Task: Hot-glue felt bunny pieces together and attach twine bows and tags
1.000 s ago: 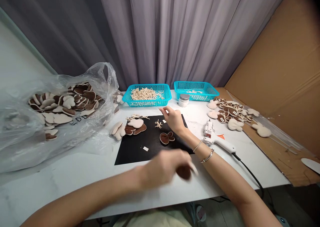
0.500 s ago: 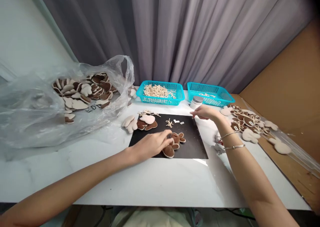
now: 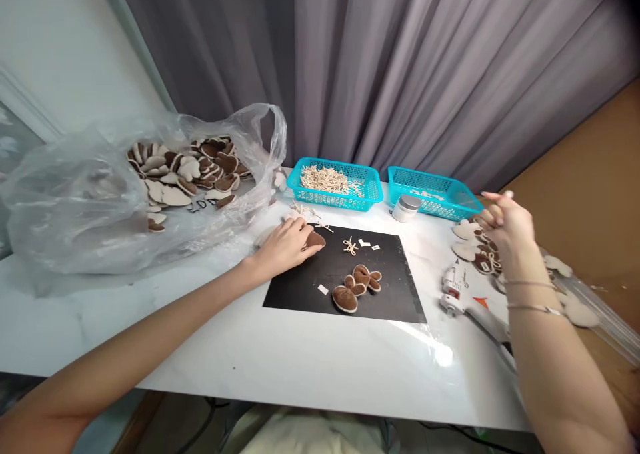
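My left hand (image 3: 284,246) rests on a small pile of brown and cream plush pieces (image 3: 315,240) at the far left corner of the black mat (image 3: 300,287), fingers curled over them. Two brown plush pieces (image 3: 358,286) lie in the middle of the mat, with a cream string bow (image 3: 351,245) and small white tags (image 3: 365,243) behind them. My right hand (image 3: 501,225) is raised over the heap of finished plush pieces (image 3: 473,249) at the right, fingers pinched together; what they hold is too small to make out.
A clear plastic bag (image 3: 90,201) of plush pieces fills the left. Two turquoise baskets stand at the back, the left basket (image 3: 335,186) holding string bows, the right basket (image 3: 430,196) nearly empty, with a small jar (image 3: 406,208) between. A glue gun (image 3: 467,299) lies right of the mat. Brown cardboard (image 3: 595,194) stands at the right.
My left hand set a brown piece beside the other on the mat, then moved back-left to the pile. My right hand swung right from the mat to above the finished heap.
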The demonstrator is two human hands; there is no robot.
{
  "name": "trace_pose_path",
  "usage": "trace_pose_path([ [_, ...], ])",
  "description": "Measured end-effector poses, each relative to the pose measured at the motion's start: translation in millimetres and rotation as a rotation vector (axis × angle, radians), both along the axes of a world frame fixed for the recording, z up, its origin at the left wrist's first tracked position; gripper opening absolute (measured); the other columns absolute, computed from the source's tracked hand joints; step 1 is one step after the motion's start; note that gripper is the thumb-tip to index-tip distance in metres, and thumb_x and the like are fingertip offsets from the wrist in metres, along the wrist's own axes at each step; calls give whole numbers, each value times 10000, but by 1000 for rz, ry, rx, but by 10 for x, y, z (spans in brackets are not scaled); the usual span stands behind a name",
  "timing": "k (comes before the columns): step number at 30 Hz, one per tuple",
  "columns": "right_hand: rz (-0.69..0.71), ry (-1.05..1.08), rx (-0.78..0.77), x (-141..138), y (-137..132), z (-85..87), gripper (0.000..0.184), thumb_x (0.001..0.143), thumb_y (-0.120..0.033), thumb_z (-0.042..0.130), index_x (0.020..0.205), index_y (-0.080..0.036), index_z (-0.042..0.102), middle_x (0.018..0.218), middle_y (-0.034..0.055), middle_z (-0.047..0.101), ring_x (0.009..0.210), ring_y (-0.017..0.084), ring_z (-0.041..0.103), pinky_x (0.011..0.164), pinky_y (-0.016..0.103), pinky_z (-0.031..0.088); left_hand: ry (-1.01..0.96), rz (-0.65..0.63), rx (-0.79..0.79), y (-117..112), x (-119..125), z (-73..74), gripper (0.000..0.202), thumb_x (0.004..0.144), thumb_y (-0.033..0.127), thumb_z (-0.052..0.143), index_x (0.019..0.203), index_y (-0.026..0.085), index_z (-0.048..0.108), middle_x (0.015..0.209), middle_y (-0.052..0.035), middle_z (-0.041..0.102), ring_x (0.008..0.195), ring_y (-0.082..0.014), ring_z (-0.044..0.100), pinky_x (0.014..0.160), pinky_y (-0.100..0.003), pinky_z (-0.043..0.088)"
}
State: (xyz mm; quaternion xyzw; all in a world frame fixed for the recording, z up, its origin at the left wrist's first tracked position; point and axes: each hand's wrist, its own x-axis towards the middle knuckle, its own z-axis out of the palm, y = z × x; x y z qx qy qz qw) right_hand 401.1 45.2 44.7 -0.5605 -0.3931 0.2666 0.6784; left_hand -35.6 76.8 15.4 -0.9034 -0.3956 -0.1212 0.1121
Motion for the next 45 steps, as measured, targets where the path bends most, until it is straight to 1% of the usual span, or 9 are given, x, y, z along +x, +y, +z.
trace_pose_path([
  [7,45,54,-186,-119,-1244,-314,291,805,-488,606,764,-202,628,341,-86,194,330,52,144,464,331,51,252,-71,99,47,110,-31,167,843,173,459,877,90,600,870,-140,622,901,-272,557,772,-363,378],
  [13,170,-49,-467,-818,-1647,-475,465,792,-584,549,874,-130,606,497,-100,159,429,59,169,482,262,76,208,-123,233,-222,266,219,204,873,117,387,927,77,580,825,-118,601,798,-238,567,689,-337,382],
  [17,235,-162,-491,-1232,-1697,-546,513,779,-623,517,892,-132,616,499,-85,197,444,76,211,459,241,126,136,-318,259,-758,478,333,327,849,103,384,1158,72,485,768,-69,580,696,-194,556,596,-308,379],
  [22,214,-136,-453,-1541,-1620,-561,536,802,-611,482,928,-110,620,491,-83,204,459,84,205,448,235,148,215,-480,-92,-1176,831,148,406,770,155,475,1176,133,463,811,-65,610,608,-208,595,495,-298,391],
  [28,262,-38,-429,-1674,-1600,-588,513,842,-575,458,986,-106,607,511,-84,183,475,84,175,447,235,133,80,-100,-493,-1019,1155,103,458,829,547,428,985,128,527,878,-148,631,807,-327,627,575,-341,435],
  [30,287,-42,-442,-1692,-1597,-616,510,848,-570,452,993,-107,609,509,-83,188,476,84,180,445,233,138,12,-123,-666,-925,1115,183,605,737,682,465,1003,140,512,936,-140,621,873,-318,605,611,-325,437],
  [33,318,-50,-463,-1712,-1577,-646,514,845,-573,454,983,-106,617,501,-86,183,466,80,177,437,232,132,68,-379,-880,-785,956,301,426,765,471,577,1083,198,505,1002,-67,607,875,-217,593,654,-260,426],
  [38,343,-93,-474,-1734,-1541,-622,527,849,-572,442,979,-99,635,507,-81,187,466,78,176,437,231,131,161,-546,-894,-629,857,312,339,796,193,532,1129,258,534,1062,-28,588,930,-170,564,679,-222,400],
  [45,395,-225,-476,-1776,-1508,-530,495,885,-528,398,995,-121,660,508,-64,211,476,89,195,439,234,141,82,-356,-743,-721,1091,112,209,873,359,449,892,172,542,852,-62,608,773,-205,582,526,-256,332],
])
